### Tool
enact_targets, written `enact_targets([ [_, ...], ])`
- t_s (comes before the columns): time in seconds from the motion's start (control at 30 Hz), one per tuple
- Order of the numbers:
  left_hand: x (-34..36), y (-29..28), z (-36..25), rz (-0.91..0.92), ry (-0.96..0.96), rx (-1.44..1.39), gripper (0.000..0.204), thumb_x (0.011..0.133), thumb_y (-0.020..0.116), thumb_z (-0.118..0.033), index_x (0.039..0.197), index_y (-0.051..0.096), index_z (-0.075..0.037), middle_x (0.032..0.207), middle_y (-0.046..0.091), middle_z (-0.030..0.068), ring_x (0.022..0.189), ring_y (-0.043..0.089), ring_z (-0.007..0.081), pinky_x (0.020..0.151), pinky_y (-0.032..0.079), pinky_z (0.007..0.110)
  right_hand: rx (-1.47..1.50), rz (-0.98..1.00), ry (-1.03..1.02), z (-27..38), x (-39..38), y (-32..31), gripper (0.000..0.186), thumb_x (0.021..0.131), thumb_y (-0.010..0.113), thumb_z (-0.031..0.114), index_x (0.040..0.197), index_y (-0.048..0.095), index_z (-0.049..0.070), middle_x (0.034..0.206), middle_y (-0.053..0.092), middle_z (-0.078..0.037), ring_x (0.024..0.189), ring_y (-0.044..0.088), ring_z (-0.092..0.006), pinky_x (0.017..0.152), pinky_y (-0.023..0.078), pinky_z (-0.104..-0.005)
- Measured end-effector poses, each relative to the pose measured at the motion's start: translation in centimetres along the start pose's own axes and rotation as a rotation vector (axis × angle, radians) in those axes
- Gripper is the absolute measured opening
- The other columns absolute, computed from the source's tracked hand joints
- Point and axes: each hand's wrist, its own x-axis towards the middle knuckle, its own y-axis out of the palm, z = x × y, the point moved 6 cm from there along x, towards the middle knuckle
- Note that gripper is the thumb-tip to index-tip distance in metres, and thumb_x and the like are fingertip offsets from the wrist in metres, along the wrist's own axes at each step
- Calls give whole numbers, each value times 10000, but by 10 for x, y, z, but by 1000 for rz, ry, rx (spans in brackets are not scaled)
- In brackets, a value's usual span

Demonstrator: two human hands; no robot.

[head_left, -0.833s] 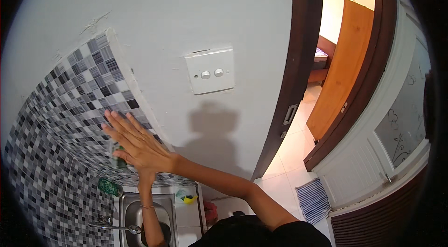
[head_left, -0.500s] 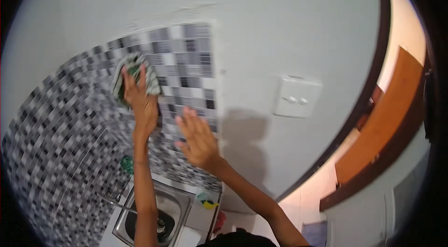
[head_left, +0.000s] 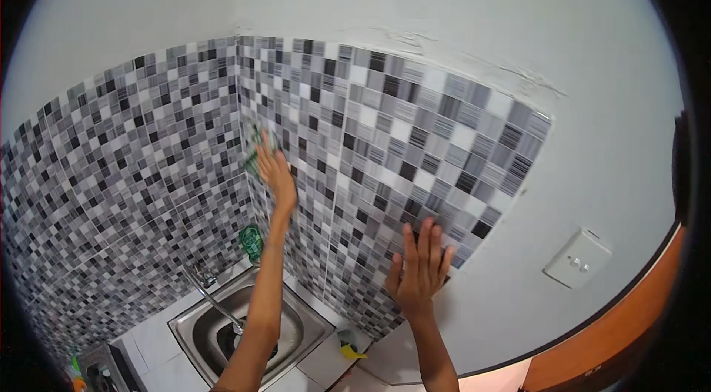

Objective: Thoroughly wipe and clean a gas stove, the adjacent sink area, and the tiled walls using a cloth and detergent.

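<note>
Pressing cloth [head_left: 252,163] nearer the tiled corner [head_left: 238,81] than before: left hand [head_left: 277,172]

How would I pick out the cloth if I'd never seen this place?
Find the sink, then look up to the corner where the tiled walls meet. Just right of it, the left hand covers part of the cloth, a blurred green patch. Unlike the green container lower down by the sink, it lies under a hand.

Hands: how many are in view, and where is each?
2: the left hand on a greenish cloth against the tiled wall; the right hand lower, near that wall's right edge.
</note>
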Motion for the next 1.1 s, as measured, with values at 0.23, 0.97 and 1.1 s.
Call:
enact_targets([
  [0.23, -179, 12, -4, 199, 217, 112, 747, 990, 516, -145, 1672, 215, -107, 1711, 113, 279, 1565, 81, 523, 1223, 81, 637, -67, -21, -19, 5, -1, 0, 427, 1073, 454, 215, 1431, 597, 31, 1541, 533, -221, 1527, 376, -366, 1274, 102, -536],
  [0.97, -83, -13, 129, -130, -301, 22, 670, 1113, 350, -479, 1675, 228, -133, 1711, 217, 219, 1580, 182, 397, 1266, 83, 540, -151, 7, 11, 8, -6, 13, 423, 1084, 444, 186, 1455, 559, 17, 1577, 458, -277, 1568, 276, -402, 1278, 37, -557],
  [1.1, -199, -6, 219, -114, -646, -67, 811, 1094, 347, -586, 1631, 259, 15, 1715, 167, 251, 1592, 146, 379, 1285, 66, 457, -158, 25, 30, 8, -5, 15, 419, 1084, 460, 177, 1467, 556, 36, 1593, 445, -262, 1579, 250, -393, 1279, 13, -551],
])
